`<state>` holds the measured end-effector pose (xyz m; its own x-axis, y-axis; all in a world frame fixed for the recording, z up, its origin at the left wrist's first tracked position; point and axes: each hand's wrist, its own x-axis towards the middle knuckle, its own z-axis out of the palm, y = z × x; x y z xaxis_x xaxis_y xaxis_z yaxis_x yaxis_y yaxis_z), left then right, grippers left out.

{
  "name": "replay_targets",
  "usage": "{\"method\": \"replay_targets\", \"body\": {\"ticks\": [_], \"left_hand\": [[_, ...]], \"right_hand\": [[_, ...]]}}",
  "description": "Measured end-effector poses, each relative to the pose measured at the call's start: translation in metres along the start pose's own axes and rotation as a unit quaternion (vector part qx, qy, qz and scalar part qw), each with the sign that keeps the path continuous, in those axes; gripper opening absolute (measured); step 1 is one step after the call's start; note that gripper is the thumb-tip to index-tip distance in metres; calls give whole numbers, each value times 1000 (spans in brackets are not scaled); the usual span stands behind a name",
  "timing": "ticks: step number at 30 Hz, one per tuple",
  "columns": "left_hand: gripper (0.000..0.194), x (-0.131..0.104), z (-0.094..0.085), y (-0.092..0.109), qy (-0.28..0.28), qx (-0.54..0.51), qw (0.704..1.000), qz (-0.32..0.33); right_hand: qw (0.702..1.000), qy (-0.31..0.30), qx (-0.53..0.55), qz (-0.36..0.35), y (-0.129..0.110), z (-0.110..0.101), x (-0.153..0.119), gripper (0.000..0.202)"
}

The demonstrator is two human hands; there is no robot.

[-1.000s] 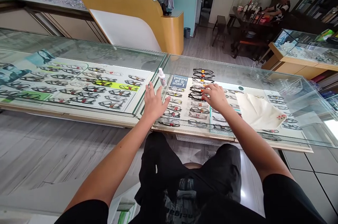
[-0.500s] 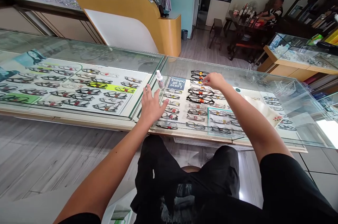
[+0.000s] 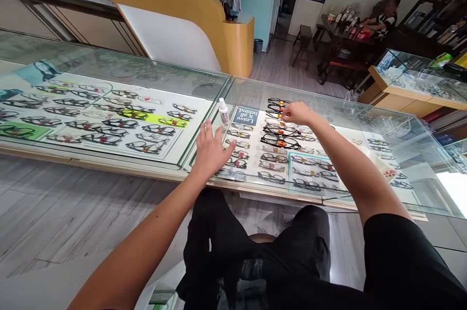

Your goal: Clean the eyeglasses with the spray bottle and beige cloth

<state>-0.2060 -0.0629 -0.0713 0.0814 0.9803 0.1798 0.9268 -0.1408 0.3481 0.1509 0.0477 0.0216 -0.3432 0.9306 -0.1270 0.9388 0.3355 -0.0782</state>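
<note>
Several black eyeglass frames (image 3: 280, 130) lie in a short column on top of the glass counter (image 3: 365, 120), each with a small orange tag at its bridge. The right hand (image 3: 297, 113) reaches out over them, its fingertips (image 3: 285, 116) pinched narrow on one of the farther frames in the column; the grip is tight on the frame's bridge area, though the fingers hide exactly how much of it they enclose. Just nearer than this grip lie two larger black frames, one behind the other, and just beyond it two more frames lie close together.

To the left of that grip, the left hand (image 3: 209, 151) lies flat on the glass with its fingers spread wide and holding nothing. Beyond the left hand, near its fingertips, a small white spray bottle (image 3: 224, 111) stands upright on the counter. Between the bottle and the right hand's grip a dark blue card (image 3: 245, 116) with white lettering lies flat, just beside the column of frames.

Under the glass, below both hands, rows of display glasses (image 3: 146, 130) rest on white and green trays. Well to the right of the grip a pale cloth (image 3: 383, 161) lies on the glass, mostly hidden by the right forearm. Far beyond the counter stand a yellow service desk (image 3: 189, 13) and a dark table where a seated person (image 3: 383, 13) is at work.
</note>
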Motion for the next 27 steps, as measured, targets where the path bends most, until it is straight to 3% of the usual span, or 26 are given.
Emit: {"method": "replay_targets", "body": {"ticks": [9, 16, 21, 27], "left_hand": [[84, 0, 1, 0, 1, 4, 1000, -5], [85, 1, -1, 0, -4, -2, 1000, -8], [82, 0, -1, 2, -3, -5, 1000, -11], [83, 0, -1, 3, -3, 4, 1000, -12]], "right_hand": [[998, 18, -48, -28, 1, 5, 0, 21], [997, 30, -65, -11, 0, 2, -2, 26], [998, 44, -47, -17, -7, 0, -23, 27], [998, 18, -52, -20, -25, 10, -48, 23]]}}
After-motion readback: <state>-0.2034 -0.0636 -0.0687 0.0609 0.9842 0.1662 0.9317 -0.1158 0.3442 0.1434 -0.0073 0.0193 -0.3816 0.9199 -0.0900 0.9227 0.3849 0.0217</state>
